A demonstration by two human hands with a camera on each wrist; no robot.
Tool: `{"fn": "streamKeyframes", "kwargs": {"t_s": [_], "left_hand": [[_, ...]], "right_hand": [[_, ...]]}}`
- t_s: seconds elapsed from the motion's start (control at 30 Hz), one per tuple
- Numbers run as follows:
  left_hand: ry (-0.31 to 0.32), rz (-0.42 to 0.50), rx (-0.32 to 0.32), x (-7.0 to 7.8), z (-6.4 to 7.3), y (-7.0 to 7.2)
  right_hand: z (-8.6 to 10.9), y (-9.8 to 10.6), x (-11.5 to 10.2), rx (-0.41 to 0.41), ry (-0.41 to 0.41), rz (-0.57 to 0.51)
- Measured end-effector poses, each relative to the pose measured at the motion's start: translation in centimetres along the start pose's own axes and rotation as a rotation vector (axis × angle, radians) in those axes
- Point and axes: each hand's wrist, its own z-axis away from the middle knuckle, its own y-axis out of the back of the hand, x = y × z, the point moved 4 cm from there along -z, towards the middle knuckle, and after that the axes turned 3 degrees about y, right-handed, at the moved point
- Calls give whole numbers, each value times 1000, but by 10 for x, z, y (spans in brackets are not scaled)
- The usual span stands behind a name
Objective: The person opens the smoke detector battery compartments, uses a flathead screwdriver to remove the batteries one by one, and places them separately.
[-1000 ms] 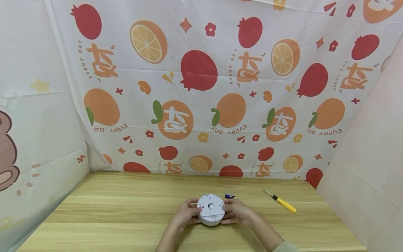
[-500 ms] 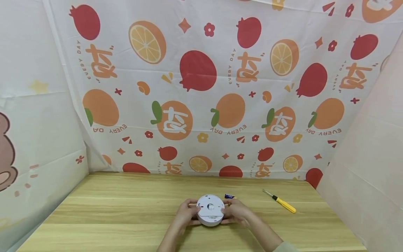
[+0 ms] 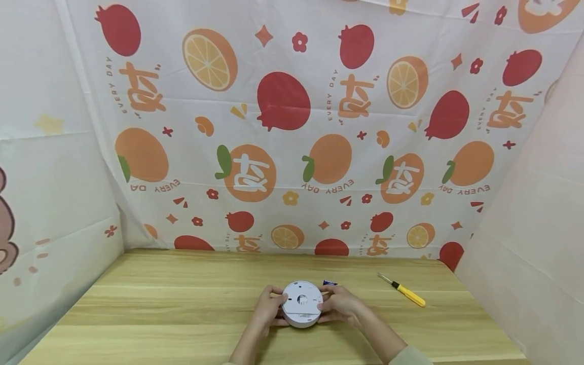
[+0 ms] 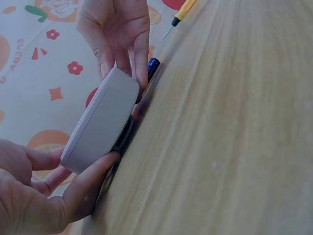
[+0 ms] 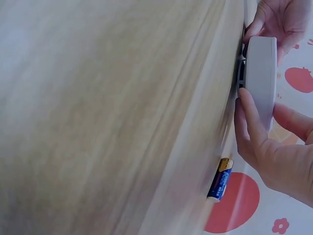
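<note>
A round white smoke detector is held between both hands just over the table, its back plate with slots and a central hole facing up. My left hand grips its left side, thumb on the top rim and fingers beneath. From the right, my right hand grips the opposite side in the same way. In the left wrist view the smooth side wall of the detector shows, with a dark slotted part underneath, close to the tabletop. A blue battery with a gold end lies beyond the right hand.
On the wooden table, a screwdriver with a yellow handle lies to the right. A fruit-print cloth hangs along the table's back edge, and pale cloths stand at both sides.
The detector's back plate has turned slightly clockwise, so its straight edge now lies nearly level. Both hands keep their grip. The head view has shifted a little; battery and screwdriver stay put.
</note>
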Motion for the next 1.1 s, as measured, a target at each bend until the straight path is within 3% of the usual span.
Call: {"fn": "streamKeyframes", "kwargs": {"t_s": [0.27, 0.77, 1.1], "left_hand": [[28, -30, 23, 2, -2, 0], [34, -47, -103, 2, -2, 3], [69, -62, -193, 8, -2, 7]], "right_hand": [[-3, 2, 2, -15, -21, -26], [-3, 3, 2, 24, -41, 8], [-6, 6, 7, -15, -41, 12]]}}
